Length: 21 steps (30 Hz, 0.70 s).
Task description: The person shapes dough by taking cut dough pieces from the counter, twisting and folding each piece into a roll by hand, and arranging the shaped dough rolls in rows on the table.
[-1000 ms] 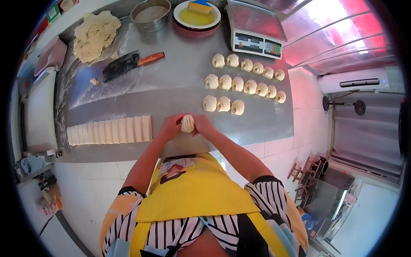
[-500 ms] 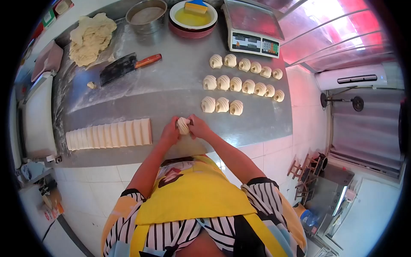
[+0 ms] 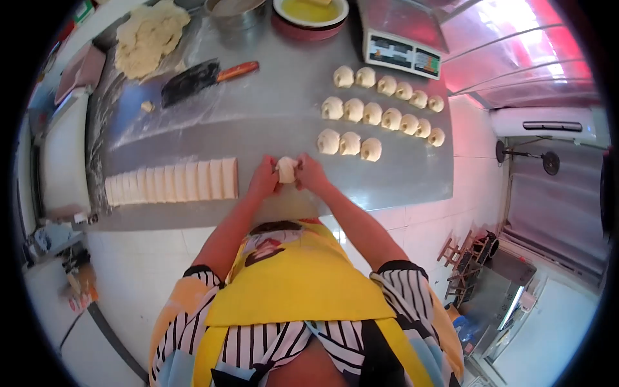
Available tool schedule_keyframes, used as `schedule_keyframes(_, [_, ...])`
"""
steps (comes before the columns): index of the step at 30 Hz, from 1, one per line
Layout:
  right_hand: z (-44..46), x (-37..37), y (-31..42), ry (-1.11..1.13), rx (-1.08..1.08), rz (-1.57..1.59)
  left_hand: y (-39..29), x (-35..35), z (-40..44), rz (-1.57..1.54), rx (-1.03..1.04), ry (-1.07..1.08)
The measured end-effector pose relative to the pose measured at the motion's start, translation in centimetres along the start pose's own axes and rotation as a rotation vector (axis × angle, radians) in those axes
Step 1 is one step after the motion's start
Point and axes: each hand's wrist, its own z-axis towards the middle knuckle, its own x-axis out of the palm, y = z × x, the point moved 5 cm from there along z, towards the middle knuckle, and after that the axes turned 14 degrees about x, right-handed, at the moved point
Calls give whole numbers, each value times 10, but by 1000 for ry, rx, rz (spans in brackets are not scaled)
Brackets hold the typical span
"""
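Note:
Between my two hands, near the front edge of the steel table (image 3: 271,138), is a small pale dough roll (image 3: 287,170). My left hand (image 3: 265,176) grips its left end with curled fingers. Closed on the right end is my right hand (image 3: 309,173). To the left lies a row of cut dough strips (image 3: 173,182), side by side. Shaped dough rolls (image 3: 350,143) sit in three rows on the right of the table, and their surfaces look slightly blurred here.
A cleaver (image 3: 191,82) with a wooden handle lies at the back left, near a large dough mass (image 3: 151,39). Along the back stand a metal bowl (image 3: 237,18), a white-rimmed bowl of yellow liquid (image 3: 309,24) and a digital scale (image 3: 403,55).
The roll in my hands has turned, its ridged face giving way to a smoother side. My view has shifted, so the table appears higher and slightly to the right.

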Motion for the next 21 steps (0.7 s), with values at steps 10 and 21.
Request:
schedule_keyframes(10, [4, 1, 23, -386, -258, -630, -11, 3, 5, 586, 267, -106])
schedule_keyframes(21, [-86, -72, 2, -32, -12, 408, -61, 17, 90, 82, 93, 63])
